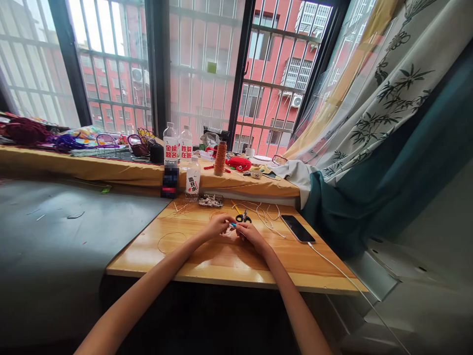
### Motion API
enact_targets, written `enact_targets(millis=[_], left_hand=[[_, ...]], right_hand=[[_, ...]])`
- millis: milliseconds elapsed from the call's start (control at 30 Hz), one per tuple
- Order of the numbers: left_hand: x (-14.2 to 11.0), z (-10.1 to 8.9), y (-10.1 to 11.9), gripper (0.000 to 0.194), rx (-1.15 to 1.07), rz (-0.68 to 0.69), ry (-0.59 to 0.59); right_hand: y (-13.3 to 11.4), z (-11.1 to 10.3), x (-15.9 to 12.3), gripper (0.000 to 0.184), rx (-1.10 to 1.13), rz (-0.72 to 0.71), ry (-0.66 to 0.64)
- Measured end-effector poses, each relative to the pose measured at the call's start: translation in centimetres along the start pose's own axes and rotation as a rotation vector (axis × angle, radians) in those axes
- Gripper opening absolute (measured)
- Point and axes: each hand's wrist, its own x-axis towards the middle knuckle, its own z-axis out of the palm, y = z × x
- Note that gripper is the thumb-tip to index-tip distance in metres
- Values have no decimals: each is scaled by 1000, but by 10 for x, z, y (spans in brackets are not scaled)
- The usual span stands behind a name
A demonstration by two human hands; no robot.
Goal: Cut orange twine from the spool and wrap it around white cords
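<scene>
Over the wooden table, my left hand (pixel 219 227) and my right hand (pixel 253 234) meet with their fingers bent inward. A small blue-and-white thing (pixel 233 225) is pinched between both sets of fingertips; its kind is too small to make out. Just beyond my right hand lie black-handled scissors (pixel 244 217), with a yellow pencil-like stick (pixel 236 207) beside them. To the left of my hands, a thin brown thread (pixel 172 233) curls on the tabletop.
A phone (pixel 297 229) with a charging cable lies right on the table (pixel 148 256). White cords (pixel 271 224) lie nearby. A tray of small bits (pixel 211 200) and a water bottle (pixel 192 180) stand behind. The ledge holds more bottles, a cone of brown thread (pixel 220 159) and a red pouch (pixel 239 163).
</scene>
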Motion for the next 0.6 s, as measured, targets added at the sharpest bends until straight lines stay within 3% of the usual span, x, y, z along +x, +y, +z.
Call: enact_targets(millis=[600], left_hand=[[-8,0,0,17,379,201,63]], right_hand=[[-3,0,-1,39,0,17,-33]])
